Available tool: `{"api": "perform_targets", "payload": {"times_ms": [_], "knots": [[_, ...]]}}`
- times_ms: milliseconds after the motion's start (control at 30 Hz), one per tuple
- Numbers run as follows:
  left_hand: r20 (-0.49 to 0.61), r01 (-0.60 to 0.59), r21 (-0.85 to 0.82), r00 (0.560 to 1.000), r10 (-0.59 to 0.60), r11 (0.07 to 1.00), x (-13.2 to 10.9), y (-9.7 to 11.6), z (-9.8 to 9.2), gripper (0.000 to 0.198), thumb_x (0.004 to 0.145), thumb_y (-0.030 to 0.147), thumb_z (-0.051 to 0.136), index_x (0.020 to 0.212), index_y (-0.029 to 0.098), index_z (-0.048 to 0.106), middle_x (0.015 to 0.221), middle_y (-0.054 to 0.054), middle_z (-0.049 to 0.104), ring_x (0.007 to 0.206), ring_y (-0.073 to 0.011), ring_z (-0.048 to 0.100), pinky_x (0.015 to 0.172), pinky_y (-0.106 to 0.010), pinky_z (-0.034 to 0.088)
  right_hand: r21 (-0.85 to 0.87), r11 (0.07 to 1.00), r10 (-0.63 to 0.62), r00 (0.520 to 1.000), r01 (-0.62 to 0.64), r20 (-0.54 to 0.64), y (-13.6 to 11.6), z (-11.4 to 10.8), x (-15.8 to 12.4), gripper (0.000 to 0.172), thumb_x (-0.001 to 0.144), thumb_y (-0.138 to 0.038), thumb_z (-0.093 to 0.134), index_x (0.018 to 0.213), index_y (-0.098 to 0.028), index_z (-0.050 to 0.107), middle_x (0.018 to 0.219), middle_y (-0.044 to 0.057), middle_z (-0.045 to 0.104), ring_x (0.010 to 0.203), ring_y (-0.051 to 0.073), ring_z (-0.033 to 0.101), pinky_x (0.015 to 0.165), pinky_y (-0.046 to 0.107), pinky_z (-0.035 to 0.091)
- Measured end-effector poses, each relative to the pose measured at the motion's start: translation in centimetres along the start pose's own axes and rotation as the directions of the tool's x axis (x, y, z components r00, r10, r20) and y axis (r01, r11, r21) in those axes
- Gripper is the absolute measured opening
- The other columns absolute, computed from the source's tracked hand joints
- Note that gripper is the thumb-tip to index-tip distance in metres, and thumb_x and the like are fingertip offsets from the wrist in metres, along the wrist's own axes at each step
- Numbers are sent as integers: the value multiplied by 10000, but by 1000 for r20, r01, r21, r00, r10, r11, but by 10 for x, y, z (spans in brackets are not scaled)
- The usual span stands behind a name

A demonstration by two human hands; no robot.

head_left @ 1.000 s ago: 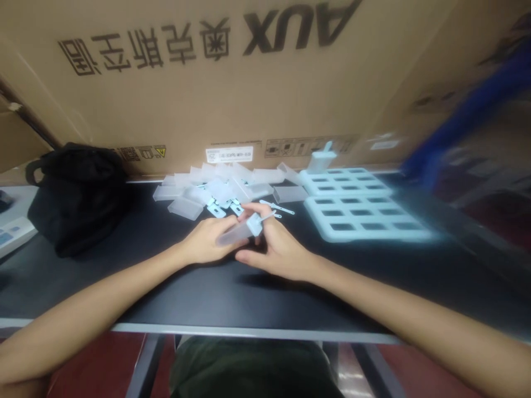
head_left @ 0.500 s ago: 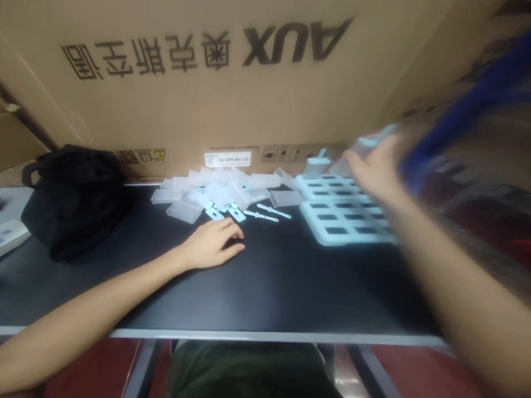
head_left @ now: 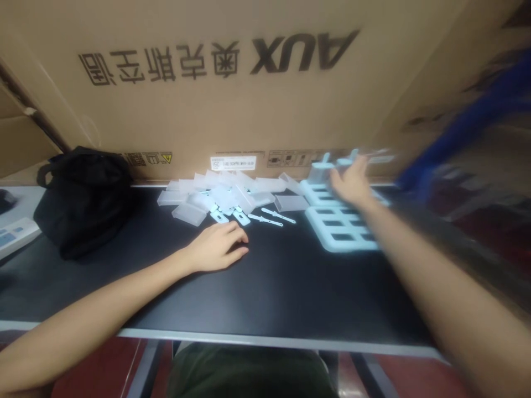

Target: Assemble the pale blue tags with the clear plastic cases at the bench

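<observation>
My left hand (head_left: pixel 219 247) rests palm down on the black table (head_left: pixel 265 287), fingers loosely curled, with nothing in it. Just beyond it lie two thin white plastic strips (head_left: pixel 274 216) and a heap of clear plastic cases (head_left: pixel 219 193). My right hand (head_left: pixel 352 182) reaches out over the far part of the white slotted tray (head_left: pixel 338 235), blurred by motion. It is beside a clear case that stands upright in the tray (head_left: pixel 321 168). Whether the right hand still grips a piece is hidden by the blur.
A black bag (head_left: pixel 85 196) sits at the left of the table. A big brown cardboard box (head_left: pixel 249 83) printed AUX stands behind everything. A blurred blue object (head_left: pixel 468 127) is at the far right. A white device (head_left: pixel 12 232) lies at the left edge.
One second ago both hands held a clear case together at the table's middle. My right hand then swung away to the tray at the right; my left hand let go and settled on the table.
</observation>
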State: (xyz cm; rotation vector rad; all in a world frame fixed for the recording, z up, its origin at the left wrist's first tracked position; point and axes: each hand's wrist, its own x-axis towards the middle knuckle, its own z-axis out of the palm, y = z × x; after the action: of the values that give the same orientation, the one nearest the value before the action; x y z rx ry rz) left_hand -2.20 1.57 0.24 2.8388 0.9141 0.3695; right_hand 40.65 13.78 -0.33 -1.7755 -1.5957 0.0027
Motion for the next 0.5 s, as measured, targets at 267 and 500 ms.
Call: {"api": "perform_targets", "payload": {"times_ms": [267,500], "knots": [[-3,-2,1,1000,2,1000,1,1,-1,234,1056,396,528,1136,215,653,1086,-63,677,984,-233,671,902,-391,539,-147,972,201,973,-183,113,-13,-15,-9,863,910,-397,644,1531,-59,150,1363,342,592,1242,431,636,1085,522,479],[-2,-7,18,1000,7,1000,0,2,-1,229,1057,393,527,1142,217,647,1094,-61,676,983,-231,674,896,-384,540,-243,952,226,964,-188,138,-16,-22,-14,989,874,-458,741,1544,-68,128,1326,346,621,1195,421,669,1052,500,496]]}}
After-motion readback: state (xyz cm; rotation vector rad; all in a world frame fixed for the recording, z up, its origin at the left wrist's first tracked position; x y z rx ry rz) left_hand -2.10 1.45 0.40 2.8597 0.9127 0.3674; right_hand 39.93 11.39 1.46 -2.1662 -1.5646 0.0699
